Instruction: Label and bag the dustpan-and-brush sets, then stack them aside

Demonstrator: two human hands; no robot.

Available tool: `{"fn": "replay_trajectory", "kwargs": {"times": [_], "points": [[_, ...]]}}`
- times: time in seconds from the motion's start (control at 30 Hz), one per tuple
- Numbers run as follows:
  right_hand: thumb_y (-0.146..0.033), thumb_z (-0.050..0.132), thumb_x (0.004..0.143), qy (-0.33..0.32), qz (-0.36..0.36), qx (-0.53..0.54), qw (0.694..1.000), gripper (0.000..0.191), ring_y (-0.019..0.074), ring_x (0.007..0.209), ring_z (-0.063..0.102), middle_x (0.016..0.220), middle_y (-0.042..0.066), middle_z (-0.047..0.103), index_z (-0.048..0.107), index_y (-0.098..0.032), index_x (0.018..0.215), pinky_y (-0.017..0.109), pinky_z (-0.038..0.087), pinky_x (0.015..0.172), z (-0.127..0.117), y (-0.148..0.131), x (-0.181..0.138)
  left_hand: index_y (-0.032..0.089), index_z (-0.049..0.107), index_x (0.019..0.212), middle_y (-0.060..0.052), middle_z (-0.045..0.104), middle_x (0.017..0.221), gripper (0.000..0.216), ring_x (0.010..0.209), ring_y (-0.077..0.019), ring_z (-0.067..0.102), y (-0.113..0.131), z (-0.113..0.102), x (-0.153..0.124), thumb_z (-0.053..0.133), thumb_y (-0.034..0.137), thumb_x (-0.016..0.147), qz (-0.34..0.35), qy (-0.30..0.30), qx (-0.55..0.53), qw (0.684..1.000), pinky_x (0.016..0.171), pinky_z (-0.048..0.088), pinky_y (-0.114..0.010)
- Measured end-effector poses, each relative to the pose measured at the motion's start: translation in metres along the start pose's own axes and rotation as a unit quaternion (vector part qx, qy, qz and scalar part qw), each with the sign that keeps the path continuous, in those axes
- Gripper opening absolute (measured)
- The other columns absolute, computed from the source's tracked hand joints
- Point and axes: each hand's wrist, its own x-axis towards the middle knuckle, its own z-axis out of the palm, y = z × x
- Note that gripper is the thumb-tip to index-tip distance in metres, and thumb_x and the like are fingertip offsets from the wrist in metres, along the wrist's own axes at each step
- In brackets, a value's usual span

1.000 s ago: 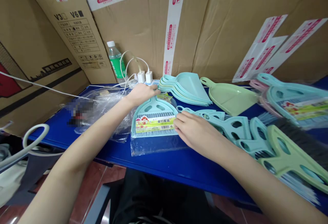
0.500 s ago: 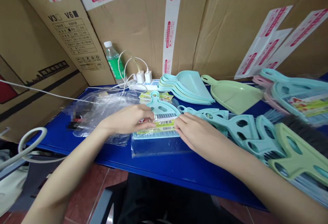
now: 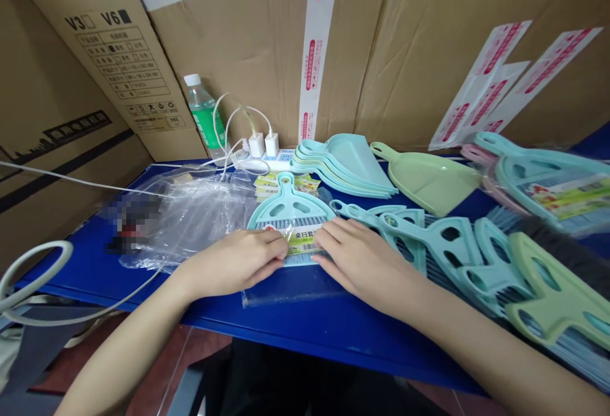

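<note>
Your L hand (image 3: 241, 257) & R hand (image 3: 365, 257), half-curled, touch L/R sides of bagged brush set (image 3: 288, 214); can't tell grip.

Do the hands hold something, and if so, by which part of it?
Left hand and right hand are on the bagged brush, at opposite ends of its label; gripping or only pressing cannot be told.

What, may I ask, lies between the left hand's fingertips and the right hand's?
In the head view, the middle of the light blue brush, with its printed label, lies between the left hand and the right hand.
</note>
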Motion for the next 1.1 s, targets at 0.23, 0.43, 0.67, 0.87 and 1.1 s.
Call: {"fn": "replay_trajectory", "kwargs": {"times": [0.23,0.43,0.67,0.87,1.1], "points": [[0.002,0.045,0.083,0.039,-0.034,-0.058,0.997,0.025,0.0187,0.068,0.053,0.070,0.002,0.059,0.054,-0.019,0.072,0.030,0.034,0.065,0.005,-0.004,-0.001,0.018,0.051,0.088,-0.004,0.060,0.089,0.020,0.071,-0.0175,0.058,0.003,-0.002,-0.005,0.046,0.002,0.079,-0.015,-0.019,0.036,0.999,0.063,0.045,-0.030],[0.003,0.043,0.079,0.051,-0.027,-0.089,0.994,0.026,0.0196,0.068,0.052,0.071,0.004,0.060,0.055,-0.019,0.074,0.032,0.033,0.066,0.006,-0.011,-0.002,0.019,0.049,0.083,-0.004,0.060,0.084,0.026,0.074,-0.0202,0.058,0.005,-0.001,-0.003,0.048,-0.001,0.065,-0.006,-0.012,0.072,0.997,0.063,0.046,-0.031],[0.008,0.040,0.075,0.043,0.002,-0.099,0.994,0.031,0.0196,0.068,0.051,0.069,0.003,0.060,0.055,-0.019,0.074,0.032,0.035,0.063,0.007,-0.011,-0.003,0.019,0.048,0.083,-0.006,0.062,0.090,0.025,0.086,-0.0251,0.061,0.007,-0.002,-0.004,0.047,0.001,0.065,-0.028,-0.039,0.087,0.995,0.071,0.051,-0.036],[0.007,0.045,0.069,0.001,0.016,-0.063,0.998,0.030,0.0217,0.073,0.056,0.077,0.005,0.064,0.055,-0.019,0.080,0.033,0.041,0.065,0.003,-0.006,-0.009,0.018,0.051,0.088,-0.007,0.062,0.093,0.031,0.078,-0.0227,0.061,0.006,-0.004,-0.008,0.044,0.001,0.062,-0.059,-0.046,0.075,0.994,0.063,0.048,-0.034],[0.003,0.053,0.066,-0.039,0.004,0.023,0.999,0.029,0.0222,0.077,0.060,0.086,0.007,0.068,0.060,-0.017,0.084,0.033,0.045,0.068,-0.006,0.001,-0.014,0.019,0.047,0.081,-0.003,0.059,0.087,0.025,0.075,-0.0172,0.057,-0.001,-0.007,-0.013,0.043,-0.002,0.068,-0.036,-0.042,0.003,0.998,0.067,0.046,-0.029]]}}
